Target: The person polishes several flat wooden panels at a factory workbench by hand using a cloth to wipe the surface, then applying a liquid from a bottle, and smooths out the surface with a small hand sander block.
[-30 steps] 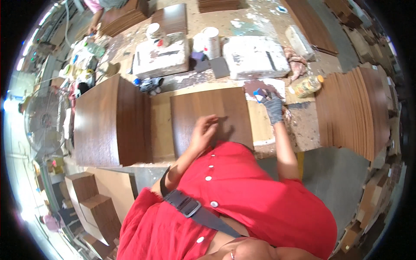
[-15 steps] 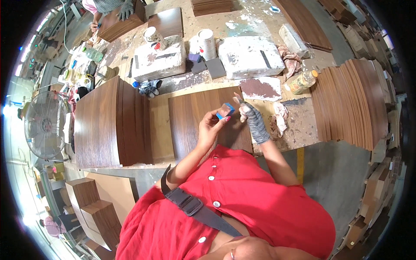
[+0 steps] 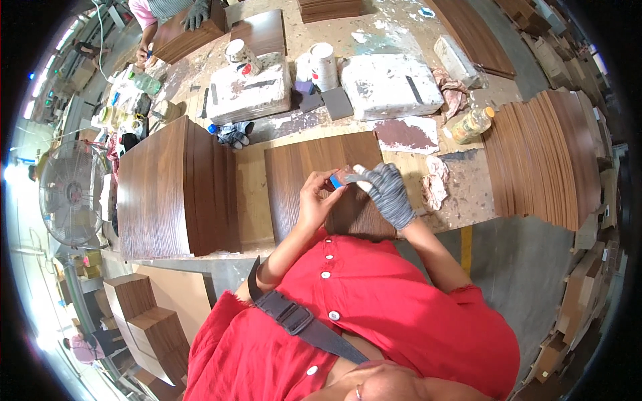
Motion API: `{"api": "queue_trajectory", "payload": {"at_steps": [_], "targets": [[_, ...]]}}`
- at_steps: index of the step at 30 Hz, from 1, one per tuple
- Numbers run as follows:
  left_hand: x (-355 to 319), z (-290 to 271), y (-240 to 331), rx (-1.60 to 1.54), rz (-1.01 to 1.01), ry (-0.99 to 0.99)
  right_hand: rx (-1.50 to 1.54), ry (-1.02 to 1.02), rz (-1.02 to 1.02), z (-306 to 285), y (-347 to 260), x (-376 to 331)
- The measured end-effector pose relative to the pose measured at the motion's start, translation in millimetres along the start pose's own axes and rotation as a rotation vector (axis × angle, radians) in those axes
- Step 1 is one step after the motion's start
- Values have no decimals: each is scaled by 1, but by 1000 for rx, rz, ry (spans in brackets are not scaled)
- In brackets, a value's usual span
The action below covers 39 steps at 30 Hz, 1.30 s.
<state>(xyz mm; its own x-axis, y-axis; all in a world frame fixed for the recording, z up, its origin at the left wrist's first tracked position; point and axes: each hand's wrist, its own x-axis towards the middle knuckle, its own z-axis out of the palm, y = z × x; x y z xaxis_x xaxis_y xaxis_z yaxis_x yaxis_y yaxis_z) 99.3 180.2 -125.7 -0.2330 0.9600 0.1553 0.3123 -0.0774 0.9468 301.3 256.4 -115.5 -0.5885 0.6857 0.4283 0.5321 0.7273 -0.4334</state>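
Note:
My left hand [image 3: 314, 200] pinches a small blue block [image 3: 336, 181] with a brown-stained face. From the right, my right hand [image 3: 390, 194], in a grey knitted glove with bare fingertips, reaches to the block; a stretched finger touches its stained face. The right fingers are partly spread and grip nothing that shows. Both hands are over a dark brown wood-grain panel [image 3: 286, 177] lying flat at the table's near edge. Just beyond the right hand lies a white sheet smeared with brown paste [image 3: 408, 136].
Stacked brown panels stand left [image 3: 154, 194] and right [image 3: 535, 160]. Behind are white paint-smeared blocks [image 3: 388, 83], a white can [image 3: 324, 67], a yellow-capped bottle [image 3: 470, 125] and a crumpled rag [image 3: 436, 182]. A co-worker's gloved hand [image 3: 196, 15] rests on a far stack.
My right hand has turned and come down from upright, spread fingers to touch the block's stained face. My left hand has shifted slightly left with the block.

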Motion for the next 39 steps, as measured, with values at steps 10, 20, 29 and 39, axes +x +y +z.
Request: {"api": "queue_trajectory", "payload": {"at_steps": [10,20,29,39], "targets": [[2,-5,1,36,-6,-52,30,-79,95,7,0,-12],[7,-3,-7,48,-153,-139,34,47,193,18,26,-36],[34,18,-9,49,-132,-197,8,208,332,-6,82,-16],[32,34,-17,-172,-298,-256,-298,429,361,4,173,131]]}}
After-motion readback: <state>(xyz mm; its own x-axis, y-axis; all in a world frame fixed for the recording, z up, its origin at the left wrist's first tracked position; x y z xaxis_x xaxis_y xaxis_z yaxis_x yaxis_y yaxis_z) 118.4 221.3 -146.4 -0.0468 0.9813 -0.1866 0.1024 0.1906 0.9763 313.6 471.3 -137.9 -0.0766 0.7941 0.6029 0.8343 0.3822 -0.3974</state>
